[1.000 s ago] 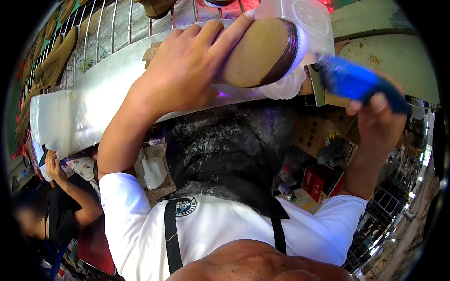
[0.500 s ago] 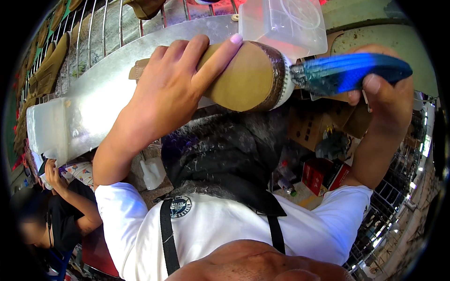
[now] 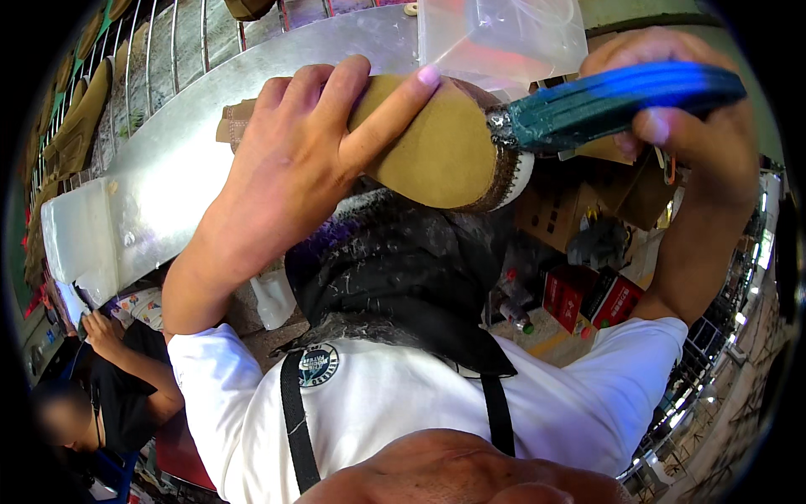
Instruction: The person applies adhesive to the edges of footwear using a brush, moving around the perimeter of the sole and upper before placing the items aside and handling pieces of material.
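Observation:
My left hand [image 3: 298,160] grips a tan suede shoe [image 3: 432,164] from above, its fingers spread over the upper and its thumb out of sight. The toe points right. A dark, wet-looking brown band runs round the toe's lower edge, with a white toothed rim beside it. In my right hand [image 3: 709,143] is a blue-green brush [image 3: 609,105], pinched by its thick handle. The brush's short, clotted tip touches the dark band at the far side of the toe.
A translucent plastic box [image 3: 504,42] stands behind the shoe on a metal work surface [image 3: 180,160]; another translucent container [image 3: 75,231] is at its left end. Shoes hang on a wire rack [image 3: 84,126] farther left. Another person [image 3: 126,370] sits lower left. Red box [image 3: 567,294] below right.
The brush has moved left, from the white rim onto the dark band at the toe's far side. The shoe has tilted slightly, its toe now a little lower in view.

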`<act>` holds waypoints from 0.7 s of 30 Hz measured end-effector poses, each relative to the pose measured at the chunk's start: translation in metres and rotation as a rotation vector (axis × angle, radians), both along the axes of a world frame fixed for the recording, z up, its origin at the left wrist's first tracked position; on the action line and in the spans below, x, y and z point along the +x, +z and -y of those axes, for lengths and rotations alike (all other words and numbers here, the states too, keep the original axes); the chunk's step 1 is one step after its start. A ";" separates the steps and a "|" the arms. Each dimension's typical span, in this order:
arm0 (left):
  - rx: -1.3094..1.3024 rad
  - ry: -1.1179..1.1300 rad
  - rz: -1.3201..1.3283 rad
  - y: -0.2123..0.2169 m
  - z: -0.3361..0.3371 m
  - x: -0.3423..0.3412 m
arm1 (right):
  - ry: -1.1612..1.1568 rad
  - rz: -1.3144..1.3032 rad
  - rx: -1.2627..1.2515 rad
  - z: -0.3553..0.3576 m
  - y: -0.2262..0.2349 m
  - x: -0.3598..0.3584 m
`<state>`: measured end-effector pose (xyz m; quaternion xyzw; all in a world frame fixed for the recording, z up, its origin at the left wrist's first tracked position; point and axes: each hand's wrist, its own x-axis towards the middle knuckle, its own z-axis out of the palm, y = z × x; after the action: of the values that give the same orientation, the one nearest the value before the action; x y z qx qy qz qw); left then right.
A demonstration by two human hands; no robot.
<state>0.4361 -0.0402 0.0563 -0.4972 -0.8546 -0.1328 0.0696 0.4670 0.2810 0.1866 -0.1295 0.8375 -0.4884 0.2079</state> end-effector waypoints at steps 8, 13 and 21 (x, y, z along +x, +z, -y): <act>-0.019 0.026 0.034 0.000 -0.005 -0.005 | 0.093 -0.324 0.063 0.013 0.007 0.027; -0.029 0.055 0.062 -0.001 -0.005 -0.008 | -0.084 -0.549 0.190 0.044 -0.004 0.058; -0.040 0.101 0.074 -0.001 -0.003 -0.015 | 0.109 -0.885 0.545 0.055 -0.027 0.080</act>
<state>0.4213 -0.0369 0.0555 -0.4496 -0.8830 -0.1304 0.0347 0.5469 0.2261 0.1598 -0.3081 0.9340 -0.1399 -0.1148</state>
